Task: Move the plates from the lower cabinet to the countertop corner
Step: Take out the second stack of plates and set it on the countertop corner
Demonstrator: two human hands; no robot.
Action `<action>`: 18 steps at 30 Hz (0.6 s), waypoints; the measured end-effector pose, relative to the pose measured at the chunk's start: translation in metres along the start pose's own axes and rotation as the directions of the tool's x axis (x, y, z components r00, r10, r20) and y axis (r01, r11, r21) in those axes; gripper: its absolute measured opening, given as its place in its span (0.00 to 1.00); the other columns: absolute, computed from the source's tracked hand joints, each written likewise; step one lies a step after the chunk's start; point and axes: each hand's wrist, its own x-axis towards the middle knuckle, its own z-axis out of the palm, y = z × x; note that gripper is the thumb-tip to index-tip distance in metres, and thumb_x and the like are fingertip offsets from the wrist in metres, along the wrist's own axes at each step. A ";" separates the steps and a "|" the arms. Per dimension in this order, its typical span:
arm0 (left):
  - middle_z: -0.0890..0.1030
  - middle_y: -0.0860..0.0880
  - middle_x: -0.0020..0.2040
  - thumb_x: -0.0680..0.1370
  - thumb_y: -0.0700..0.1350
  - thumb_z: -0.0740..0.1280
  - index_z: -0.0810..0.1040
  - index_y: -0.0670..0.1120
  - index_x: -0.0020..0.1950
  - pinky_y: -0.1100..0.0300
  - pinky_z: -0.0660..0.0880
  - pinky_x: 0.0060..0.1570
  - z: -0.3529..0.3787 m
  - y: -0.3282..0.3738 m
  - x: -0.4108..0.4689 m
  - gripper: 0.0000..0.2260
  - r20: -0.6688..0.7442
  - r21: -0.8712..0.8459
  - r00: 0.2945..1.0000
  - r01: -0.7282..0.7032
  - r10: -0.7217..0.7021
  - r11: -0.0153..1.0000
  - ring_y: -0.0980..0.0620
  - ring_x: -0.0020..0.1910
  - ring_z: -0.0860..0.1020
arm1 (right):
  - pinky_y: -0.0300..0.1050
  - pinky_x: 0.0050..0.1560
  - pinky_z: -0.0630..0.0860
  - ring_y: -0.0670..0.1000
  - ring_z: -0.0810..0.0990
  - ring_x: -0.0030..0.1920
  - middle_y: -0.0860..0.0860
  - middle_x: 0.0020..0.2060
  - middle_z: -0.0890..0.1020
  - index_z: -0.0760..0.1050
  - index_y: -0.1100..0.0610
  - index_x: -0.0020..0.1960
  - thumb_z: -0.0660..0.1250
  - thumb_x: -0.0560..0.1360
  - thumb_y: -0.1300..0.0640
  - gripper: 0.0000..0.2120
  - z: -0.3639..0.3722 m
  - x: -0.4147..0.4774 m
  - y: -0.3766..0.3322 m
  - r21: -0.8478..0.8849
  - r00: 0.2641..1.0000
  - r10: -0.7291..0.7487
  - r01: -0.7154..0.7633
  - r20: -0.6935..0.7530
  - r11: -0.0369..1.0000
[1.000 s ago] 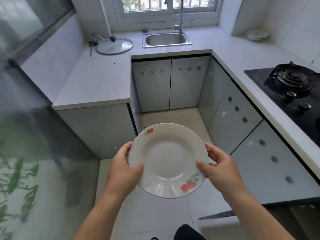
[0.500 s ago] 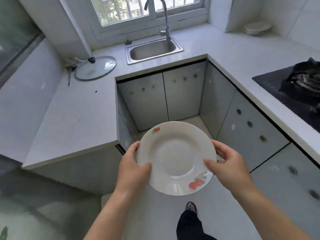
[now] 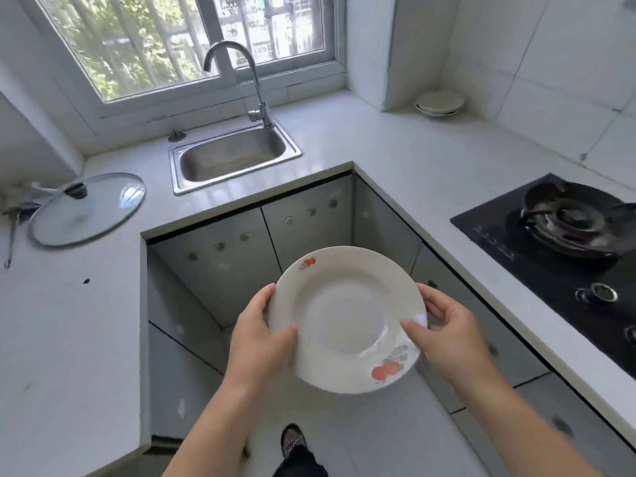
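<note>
- Plate [image 3: 340, 315] gripped at opposite rims by left hand [image 3: 256, 342] and right hand [image 3: 447, 339]; fingers beneath hidden.
- Corner plate stack [image 3: 438, 104] appears nearer than earlier.

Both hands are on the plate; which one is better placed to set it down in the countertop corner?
Right, probably. The stacked plates sit in the far right corner, and the right hand grips the plate on that side; the left hand would reach across.
</note>
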 end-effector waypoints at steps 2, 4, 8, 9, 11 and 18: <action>0.76 0.55 0.60 0.69 0.34 0.66 0.68 0.50 0.69 0.56 0.75 0.54 0.008 0.009 0.032 0.30 0.027 0.008 1.000 -0.010 0.010 1.000 0.51 0.57 0.76 | 0.43 0.51 0.80 0.45 0.81 0.55 0.42 0.55 0.81 0.74 0.50 0.62 0.69 0.70 0.69 0.25 0.003 0.026 -0.003 -0.001 0.999 0.011 -0.011 -0.043 1.000; 0.75 0.55 0.60 0.69 0.33 0.67 0.68 0.49 0.70 0.58 0.73 0.55 0.014 0.017 0.065 0.30 0.054 0.014 0.998 -0.033 0.032 0.999 0.53 0.58 0.75 | 0.43 0.51 0.79 0.45 0.80 0.56 0.43 0.56 0.81 0.74 0.50 0.64 0.70 0.69 0.69 0.26 0.008 0.054 -0.006 -0.010 0.997 0.017 -0.018 -0.074 1.000; 0.74 0.56 0.61 0.70 0.34 0.67 0.67 0.50 0.70 0.56 0.73 0.58 0.022 0.030 0.139 0.30 0.109 0.006 0.993 -0.049 0.049 0.999 0.52 0.59 0.75 | 0.34 0.43 0.78 0.41 0.81 0.52 0.42 0.53 0.81 0.73 0.50 0.62 0.69 0.70 0.70 0.26 0.026 0.113 -0.019 -0.018 0.992 0.015 -0.017 -0.128 1.000; 0.74 0.56 0.62 0.70 0.34 0.67 0.67 0.51 0.71 0.54 0.74 0.59 0.023 0.034 0.159 0.30 0.120 0.005 0.991 -0.056 0.055 0.998 0.52 0.59 0.75 | 0.32 0.41 0.78 0.38 0.81 0.49 0.41 0.52 0.81 0.74 0.49 0.61 0.69 0.70 0.71 0.25 0.033 0.128 -0.024 -0.011 0.989 0.012 -0.014 -0.145 1.000; 0.73 0.55 0.63 0.70 0.35 0.67 0.67 0.51 0.71 0.53 0.74 0.60 0.024 0.043 0.201 0.30 0.146 0.009 0.987 -0.068 0.066 0.998 0.51 0.59 0.74 | 0.30 0.38 0.77 0.34 0.81 0.44 0.38 0.49 0.80 0.74 0.46 0.57 0.67 0.70 0.72 0.24 0.045 0.159 -0.036 -0.006 0.983 0.010 -0.012 -0.185 1.000; 0.74 0.57 0.63 0.70 0.36 0.66 0.66 0.54 0.71 0.53 0.74 0.60 0.027 0.077 0.325 0.31 0.260 -0.002 0.961 -0.101 0.098 0.995 0.52 0.60 0.75 | 0.31 0.41 0.77 0.37 0.82 0.47 0.40 0.50 0.83 0.77 0.47 0.57 0.68 0.70 0.70 0.22 0.082 0.255 -0.068 -0.011 0.958 0.020 -0.024 -0.287 1.000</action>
